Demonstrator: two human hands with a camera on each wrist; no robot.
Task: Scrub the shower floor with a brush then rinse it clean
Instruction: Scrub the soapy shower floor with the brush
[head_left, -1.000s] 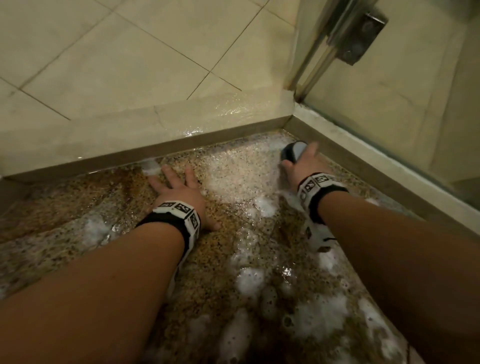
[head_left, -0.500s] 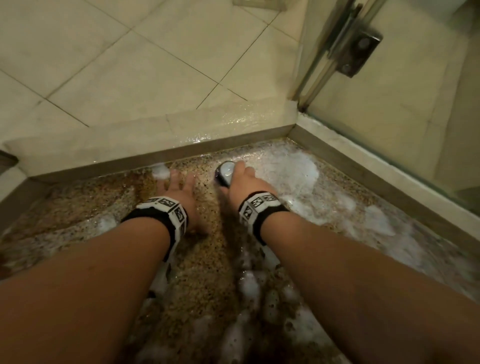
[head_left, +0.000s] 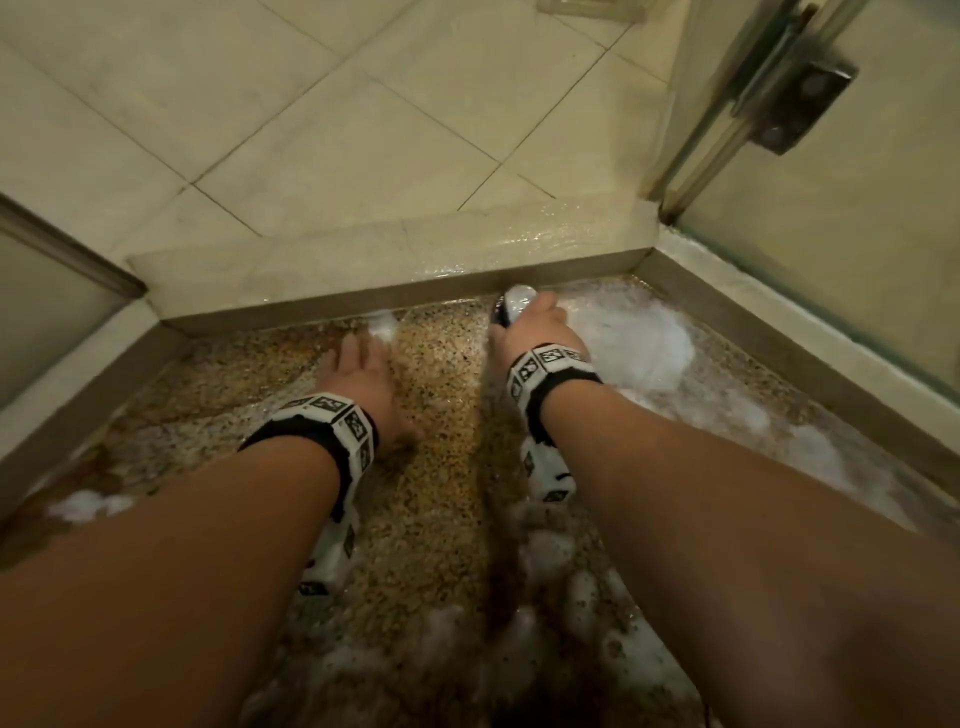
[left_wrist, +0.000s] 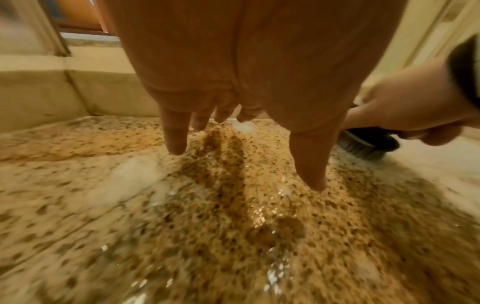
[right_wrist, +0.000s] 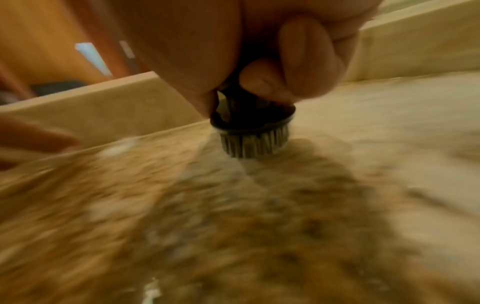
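The speckled brown shower floor (head_left: 441, 467) is wet, with white foam (head_left: 639, 343) spread over its right side. My right hand (head_left: 535, 325) grips a small round black brush (head_left: 511, 306) close to the far curb. In the right wrist view the brush (right_wrist: 253, 133) stands bristles down on the floor, fingers (right_wrist: 262, 80) curled round its top. My left hand (head_left: 363, 374) lies flat on the floor to the left of the brush. Its straight fingers (left_wrist: 175, 135) and thumb touch the wet floor (left_wrist: 182, 226). The brush (left_wrist: 369, 146) shows at the right of that view.
A raised beige curb (head_left: 389, 270) bounds the floor on the far side, with beige tiles (head_left: 311, 130) beyond it. A glass door with a metal hinge (head_left: 800, 104) stands at the right over a second curb (head_left: 779, 322). Foam patches (head_left: 545, 597) lie between my forearms.
My right hand swept the brush left from the foamy right corner toward my left hand, then pushed it forward up to the far curb. My left hand stayed planted on the floor.
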